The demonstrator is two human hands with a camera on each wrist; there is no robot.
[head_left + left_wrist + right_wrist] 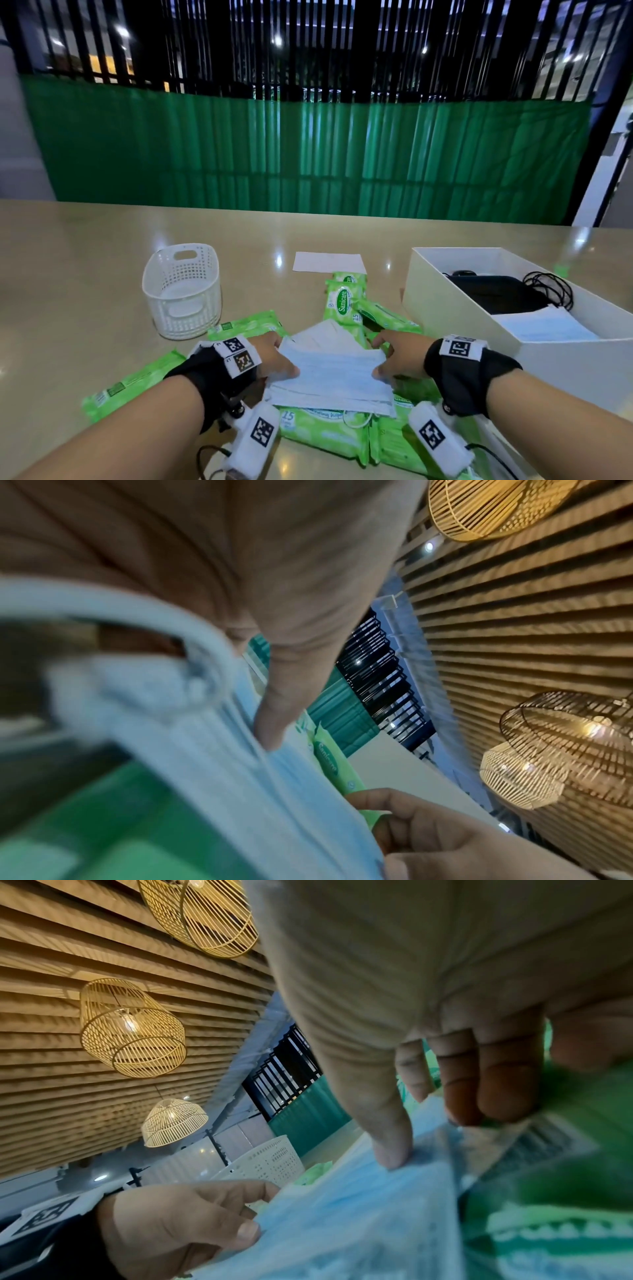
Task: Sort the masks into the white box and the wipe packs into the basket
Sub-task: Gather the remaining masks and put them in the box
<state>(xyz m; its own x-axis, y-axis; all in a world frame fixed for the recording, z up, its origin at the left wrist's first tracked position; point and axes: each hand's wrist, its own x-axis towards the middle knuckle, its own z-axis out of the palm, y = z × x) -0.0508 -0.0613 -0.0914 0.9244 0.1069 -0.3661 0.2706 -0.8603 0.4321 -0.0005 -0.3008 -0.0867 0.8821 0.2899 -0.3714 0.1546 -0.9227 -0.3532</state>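
A stack of pale blue masks (332, 377) lies on top of green wipe packs (322, 428) near the table's front edge. My left hand (282, 356) pinches its left end, thumb on top. My right hand (380, 358) pinches the right end the same way. In the right wrist view the thumb (390, 1145) presses on the masks (359, 1218) and the fingers (479, 1091) curl at their far edge. The white basket (181, 291) stands to the left. The white box (445, 308) on the right holds black masks (493, 294) and a blue one (544, 325).
More wipe packs (346, 301) lie scattered between basket and box, and others (133, 380) under my left wrist. A white sheet of paper (329, 262) lies flat behind them. A green screen (308, 154) backs the table's far edge.
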